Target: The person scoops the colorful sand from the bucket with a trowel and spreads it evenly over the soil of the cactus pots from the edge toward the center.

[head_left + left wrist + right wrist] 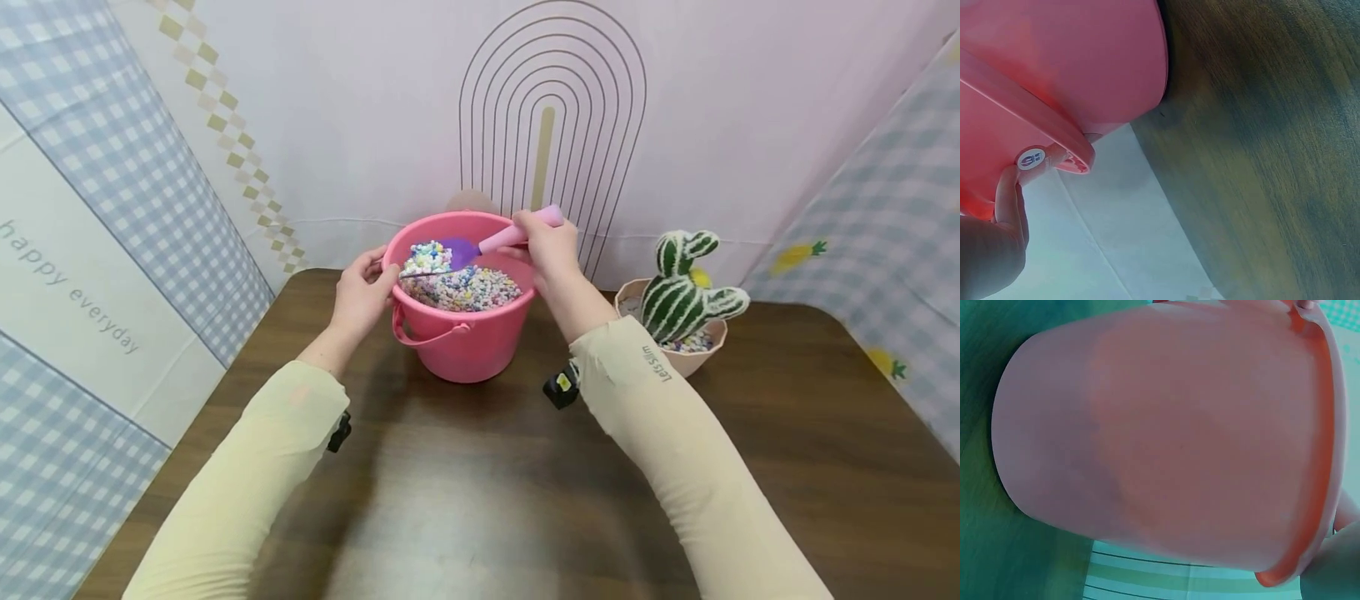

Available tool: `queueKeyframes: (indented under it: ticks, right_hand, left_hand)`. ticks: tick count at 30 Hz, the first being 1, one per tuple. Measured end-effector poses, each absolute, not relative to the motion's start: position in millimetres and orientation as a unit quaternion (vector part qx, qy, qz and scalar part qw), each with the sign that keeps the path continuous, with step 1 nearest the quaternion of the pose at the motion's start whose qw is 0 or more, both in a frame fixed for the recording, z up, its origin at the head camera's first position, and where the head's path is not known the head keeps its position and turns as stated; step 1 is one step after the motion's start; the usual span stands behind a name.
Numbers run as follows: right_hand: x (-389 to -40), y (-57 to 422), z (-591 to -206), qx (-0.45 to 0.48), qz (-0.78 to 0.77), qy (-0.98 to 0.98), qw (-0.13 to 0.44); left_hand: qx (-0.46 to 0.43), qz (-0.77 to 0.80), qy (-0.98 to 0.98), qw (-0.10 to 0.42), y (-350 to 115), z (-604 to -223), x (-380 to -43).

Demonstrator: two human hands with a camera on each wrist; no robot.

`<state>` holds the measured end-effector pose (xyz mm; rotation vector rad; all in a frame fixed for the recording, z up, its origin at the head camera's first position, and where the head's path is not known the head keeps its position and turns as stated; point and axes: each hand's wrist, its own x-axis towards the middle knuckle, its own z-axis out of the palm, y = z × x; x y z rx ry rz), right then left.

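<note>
A pink bucket (471,346) stands upright on the brown table, partly filled with small multicoloured beads (491,287). My left hand (362,292) grips the bucket's rim on its left side, thumb toward the inside; in the left wrist view its fingers (1007,203) lie along the outer wall by a round white sticker (1030,159). My right hand (553,248) holds the lilac handle of a small trowel (461,252). The trowel's purple blade carries a heap of beads inside the bucket's mouth, above the rest. In the right wrist view the bucket wall (1179,437) covers most of the picture.
To the right of the bucket, a knitted cactus (675,308) sits in a beige pot (686,362) near my right forearm. The bucket's handle (431,340) hangs down at its front left. A patterned cloth backdrop (360,108) rises behind the table (450,492).
</note>
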<state>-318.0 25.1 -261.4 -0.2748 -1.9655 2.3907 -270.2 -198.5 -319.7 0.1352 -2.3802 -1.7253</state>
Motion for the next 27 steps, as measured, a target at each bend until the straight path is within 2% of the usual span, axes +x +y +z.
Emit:
queueKeyframes:
  ticks: [11,27]
  right_hand:
    - [-319,32,-261,-0.079,0.810,-0.580,0.036]
    - [-307,50,-250,-0.090,0.807,-0.583,0.009]
  left_hand:
    - [0.047,-0.589,-0.801,0.093,-198,-318,-269]
    - [0.049,-0.595,-0.797,0.091,-198,-318,-267]
